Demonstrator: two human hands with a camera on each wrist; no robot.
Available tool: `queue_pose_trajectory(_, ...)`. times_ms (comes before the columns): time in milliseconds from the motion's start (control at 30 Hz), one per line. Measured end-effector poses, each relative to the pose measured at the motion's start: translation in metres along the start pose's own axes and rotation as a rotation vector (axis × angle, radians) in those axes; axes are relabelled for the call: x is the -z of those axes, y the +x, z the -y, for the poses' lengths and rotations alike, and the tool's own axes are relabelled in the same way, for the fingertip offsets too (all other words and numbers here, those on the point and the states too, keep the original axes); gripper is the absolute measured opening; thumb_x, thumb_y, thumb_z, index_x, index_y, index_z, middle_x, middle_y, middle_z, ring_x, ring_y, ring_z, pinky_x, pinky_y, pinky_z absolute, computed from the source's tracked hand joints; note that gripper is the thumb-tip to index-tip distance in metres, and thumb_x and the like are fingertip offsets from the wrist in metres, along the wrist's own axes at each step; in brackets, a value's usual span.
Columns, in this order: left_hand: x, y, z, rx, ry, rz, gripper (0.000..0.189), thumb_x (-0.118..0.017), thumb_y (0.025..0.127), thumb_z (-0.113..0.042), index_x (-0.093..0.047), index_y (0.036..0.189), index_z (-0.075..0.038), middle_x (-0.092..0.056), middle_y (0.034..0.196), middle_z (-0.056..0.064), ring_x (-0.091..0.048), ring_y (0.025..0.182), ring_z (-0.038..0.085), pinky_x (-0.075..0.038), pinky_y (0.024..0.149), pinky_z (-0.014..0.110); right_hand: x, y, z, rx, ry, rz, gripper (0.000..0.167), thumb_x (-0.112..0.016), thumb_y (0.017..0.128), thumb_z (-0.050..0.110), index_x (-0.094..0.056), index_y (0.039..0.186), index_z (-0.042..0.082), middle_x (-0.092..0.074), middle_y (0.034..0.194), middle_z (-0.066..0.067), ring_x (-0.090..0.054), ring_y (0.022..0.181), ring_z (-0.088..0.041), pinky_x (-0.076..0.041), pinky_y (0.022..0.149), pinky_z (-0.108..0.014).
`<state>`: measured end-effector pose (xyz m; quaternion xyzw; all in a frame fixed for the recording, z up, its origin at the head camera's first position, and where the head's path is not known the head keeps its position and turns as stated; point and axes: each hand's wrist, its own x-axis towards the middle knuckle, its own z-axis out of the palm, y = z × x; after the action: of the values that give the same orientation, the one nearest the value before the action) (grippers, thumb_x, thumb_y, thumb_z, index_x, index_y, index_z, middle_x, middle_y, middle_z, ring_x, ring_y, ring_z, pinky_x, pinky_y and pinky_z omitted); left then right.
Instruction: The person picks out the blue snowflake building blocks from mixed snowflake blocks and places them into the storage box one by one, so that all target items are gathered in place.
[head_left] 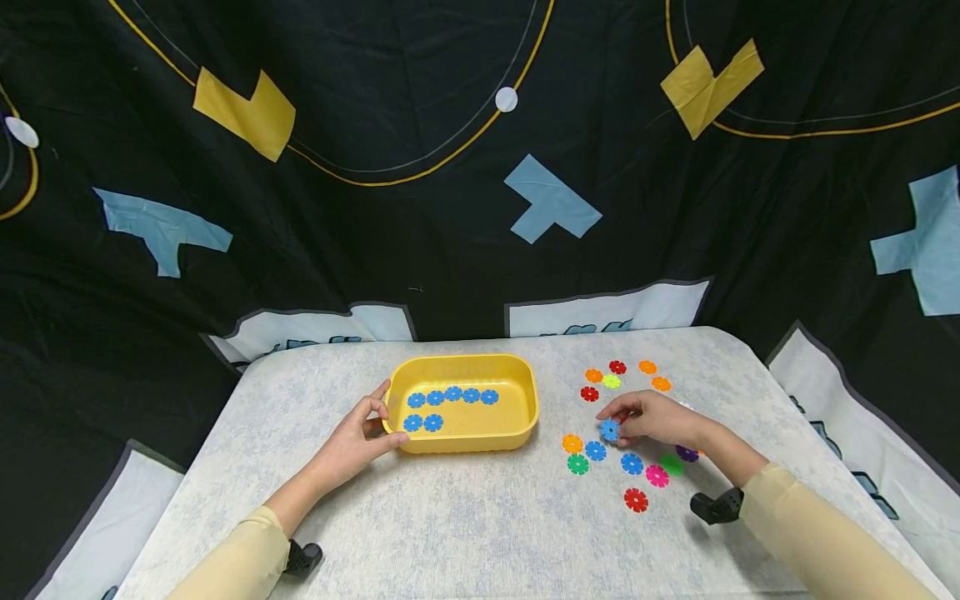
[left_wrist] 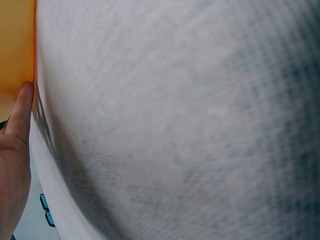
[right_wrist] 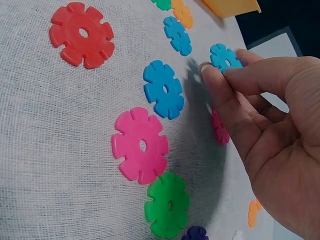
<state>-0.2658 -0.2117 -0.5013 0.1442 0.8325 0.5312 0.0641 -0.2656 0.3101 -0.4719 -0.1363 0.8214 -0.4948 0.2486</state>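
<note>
Left hand (head_left: 358, 435) grips the yellow tray (head_left: 468, 442); right hand (head_left: 658, 418), raised, pinches a blue disc (head_left: 609, 430).

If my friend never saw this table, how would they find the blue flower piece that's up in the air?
Start at the yellow tray, then go right to the scattered flower pieces. There, the right hand pinches the blue piece. Unlike its blue neighbours, which lie flat on the cloth, it is held up.
</note>
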Motion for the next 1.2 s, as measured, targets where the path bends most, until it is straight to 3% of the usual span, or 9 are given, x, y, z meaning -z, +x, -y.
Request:
queue_pose_trajectory(300, 0.000, 0.000, 0.001, -0.001, 0.009, 0.000, 0.052, -0.084, 0.087, -0.035, -0.044, 0.107, -0.008, -0.018, 0.170, 0.002, -0.060, 0.125, 0.036, -0.042, 0.106, 0.048, 0.000, 0.003, 0.000, -0.011, 0.064, 0.005, 0.030, -0.063, 0.099, 0.001, -0.064, 0.128, -0.005, -0.066, 0.107, -0.023, -0.069, 0.086, -0.032, -0.059, 0.082, -0.038)
queue_pose_trajectory(900, 0.000, -0.001, 0.000, -0.010, 0.013, -0.002, 0.050, -0.084, 0.088, -0.034, -0.044, 0.106, -0.008, -0.019, 0.170, 0.003, -0.062, 0.123, 0.033, -0.042, 0.105, 0.046, 0.009, 0.007, 0.025, -0.046, -0.103, -0.075, 0.034, -0.067, 0.097, 0.012, -0.066, 0.130, 0.005, -0.069, 0.108, -0.011, -0.064, 0.090, -0.027, -0.056, 0.086, -0.041)
queue_pose_trajectory(1200, 0.000, -0.001, -0.001, -0.002, 0.015, -0.001, 0.051, -0.084, 0.087, -0.034, -0.044, 0.107, -0.007, -0.018, 0.170, 0.003, -0.062, 0.123, 0.033, -0.039, 0.107, 0.052, 0.016, 0.016, 0.048, -0.029, -0.104, -0.082, 0.036, -0.067, 0.095, 0.010, -0.066, 0.130, 0.005, -0.066, 0.121, -0.010, -0.065, 0.093, -0.029, -0.053, 0.093, -0.053)
